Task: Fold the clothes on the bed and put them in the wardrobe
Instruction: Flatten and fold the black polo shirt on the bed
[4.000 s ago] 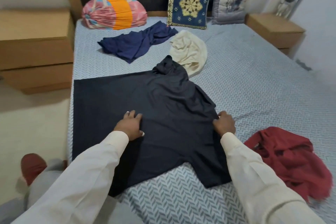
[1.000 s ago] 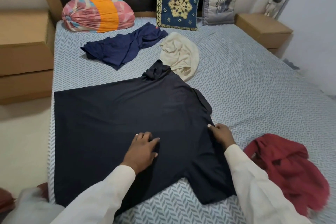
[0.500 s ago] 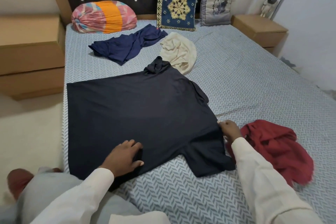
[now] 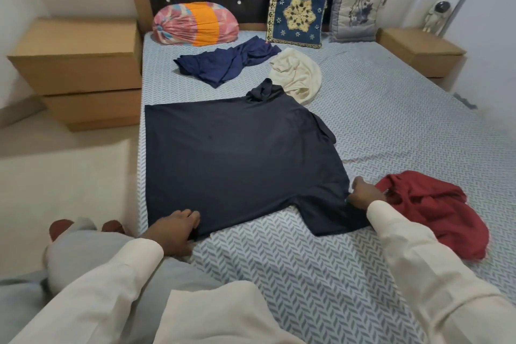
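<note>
A dark navy T-shirt [image 4: 237, 159] lies spread flat on the bed [image 4: 391, 131], hem toward the left edge, collar to the right. My left hand [image 4: 174, 232] grips its near bottom corner at the bed's left edge. My right hand [image 4: 363, 195] pinches the shirt at the near shoulder, where the sleeve begins. A crumpled red garment [image 4: 435, 209] lies just right of that hand. Farther up the bed lie a blue garment [image 4: 226, 64] and a cream garment [image 4: 298, 75], both unfolded.
A pink and orange bolster [image 4: 195, 22], a blue patterned cushion [image 4: 297, 10] and a grey cushion [image 4: 356, 11] lean at the headboard. Wooden side units stand left [image 4: 78, 64] and right [image 4: 418, 50] of the bed. My grey-trousered knee [image 4: 83, 254] is beside the bed's left edge.
My left hand slid from the middle of the shirt down to its near bottom corner and took hold. My right hand stayed at the shoulder and sleeve seam.
</note>
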A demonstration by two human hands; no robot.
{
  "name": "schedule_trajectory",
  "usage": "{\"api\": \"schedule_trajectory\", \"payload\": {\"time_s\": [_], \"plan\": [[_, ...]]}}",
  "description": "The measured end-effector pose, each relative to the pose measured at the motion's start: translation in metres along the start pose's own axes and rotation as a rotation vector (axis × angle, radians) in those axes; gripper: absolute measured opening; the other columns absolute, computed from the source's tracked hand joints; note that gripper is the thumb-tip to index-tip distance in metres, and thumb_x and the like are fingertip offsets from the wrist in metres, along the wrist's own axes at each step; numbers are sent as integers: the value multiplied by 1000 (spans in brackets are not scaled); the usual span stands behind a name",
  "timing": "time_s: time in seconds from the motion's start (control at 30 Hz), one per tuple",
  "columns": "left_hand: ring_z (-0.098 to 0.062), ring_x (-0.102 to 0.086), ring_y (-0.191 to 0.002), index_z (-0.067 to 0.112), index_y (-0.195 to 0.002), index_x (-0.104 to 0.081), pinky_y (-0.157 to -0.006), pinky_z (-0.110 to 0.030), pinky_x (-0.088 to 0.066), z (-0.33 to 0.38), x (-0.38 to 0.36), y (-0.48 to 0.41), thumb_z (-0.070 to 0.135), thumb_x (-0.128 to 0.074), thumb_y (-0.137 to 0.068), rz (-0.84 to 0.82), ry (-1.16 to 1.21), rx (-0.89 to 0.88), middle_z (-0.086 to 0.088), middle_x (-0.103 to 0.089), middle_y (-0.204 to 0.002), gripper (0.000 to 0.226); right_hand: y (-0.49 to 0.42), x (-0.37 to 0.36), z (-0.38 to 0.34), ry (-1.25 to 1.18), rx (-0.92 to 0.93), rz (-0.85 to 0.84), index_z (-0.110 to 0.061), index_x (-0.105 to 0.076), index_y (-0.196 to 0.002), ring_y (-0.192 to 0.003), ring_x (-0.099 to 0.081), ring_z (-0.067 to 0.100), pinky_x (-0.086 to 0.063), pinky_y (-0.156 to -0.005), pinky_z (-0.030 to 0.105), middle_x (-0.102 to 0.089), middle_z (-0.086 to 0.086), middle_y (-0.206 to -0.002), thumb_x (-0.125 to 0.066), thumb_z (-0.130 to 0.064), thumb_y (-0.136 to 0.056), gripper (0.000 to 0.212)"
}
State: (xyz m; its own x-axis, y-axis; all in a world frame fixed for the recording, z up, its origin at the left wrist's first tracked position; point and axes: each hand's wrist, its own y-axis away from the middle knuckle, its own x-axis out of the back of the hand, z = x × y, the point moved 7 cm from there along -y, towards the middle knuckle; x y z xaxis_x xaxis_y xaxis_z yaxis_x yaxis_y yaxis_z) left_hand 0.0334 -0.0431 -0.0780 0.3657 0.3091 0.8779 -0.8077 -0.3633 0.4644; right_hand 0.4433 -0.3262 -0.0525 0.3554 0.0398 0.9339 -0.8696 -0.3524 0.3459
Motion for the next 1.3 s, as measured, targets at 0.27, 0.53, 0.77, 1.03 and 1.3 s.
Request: {"api": "schedule_trajectory", "payload": {"time_s": [0.27, 0.53, 0.77, 1.03, 1.3], "plan": [[-27, -57, -111, 16, -124, -42, -86, -37, -48, -19, -8, 20, 11, -51, -84, 1, -92, 104, -8, -54, -123, 42, 54, -31, -120, -249, 596, 1, -28, -60, -88, -80, -59, 19, -46, -76, 28, -60, -4, -83, -81, -20, -70, 29], [-25, -58, -107, 15, -107, -61, -83, -34, -47, -28, 5, 27, 20, -53, -84, 92, -166, 205, -7, -61, -113, 25, 56, -54, -136, -39, 605, 27, -28, -66, -86, -93, -60, 20, -50, -77, 32, -65, -3, -94, -61, -29, -73, 14], [-19, -63, -83, 26, -77, -62, -73, -28, -50, -62, 19, 23, 29, -59, -76, 113, 255, 292, 1, -66, -90, 4, 28, -33, -145, -153, 551, -76, -29, -67, -79, -86, -67, 14, -44, -77, 22, -70, -8, -83, -74, -17, -79, 14], [-13, -64, -86, 25, -88, -73, -83, -25, -49, -138, 66, -10, 11, -66, -81, 560, 793, 450, 8, -70, -89, 16, -34, 14, -219, -313, 474, 57, -34, -67, -80, -91, -66, 18, -52, -88, 32, -69, -9, -86, -70, -22, -79, 12], [-20, -61, -92, 24, -105, -67, -80, -23, -40, -188, 78, -57, 8, -66, -83, 660, 937, 561, 1, -67, -88, 27, -81, 11, -270, -243, 380, -5, -34, -67, -88, -99, -65, 23, -52, -89, 35, -72, -3, -100, -66, -28, -80, 10]]}}
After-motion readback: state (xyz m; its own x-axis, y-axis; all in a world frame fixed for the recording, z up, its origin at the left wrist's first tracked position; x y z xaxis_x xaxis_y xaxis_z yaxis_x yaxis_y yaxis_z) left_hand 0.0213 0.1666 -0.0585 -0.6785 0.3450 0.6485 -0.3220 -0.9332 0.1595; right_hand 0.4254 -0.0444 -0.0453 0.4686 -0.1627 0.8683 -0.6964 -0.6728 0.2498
